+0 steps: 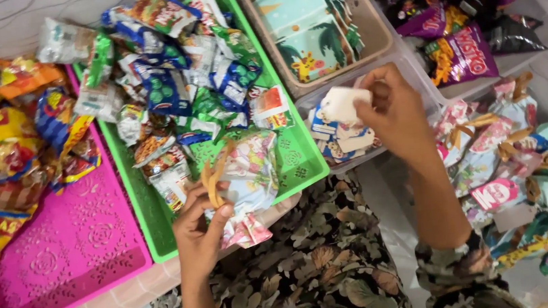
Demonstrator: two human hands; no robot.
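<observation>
Two hands [303, 171], three trays [299, 165]

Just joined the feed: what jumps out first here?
The green tray at top centre, heaped with bright snack packets, grabs the eye, beside a pink tray at left. In front, the left hand grips a patterned gift bag, and the right hand holds a white tag over a clear bin.

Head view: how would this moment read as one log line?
left hand: grips tied gift bag | right hand: holds white tag over clear tub | green tray: snack packets
</observation>
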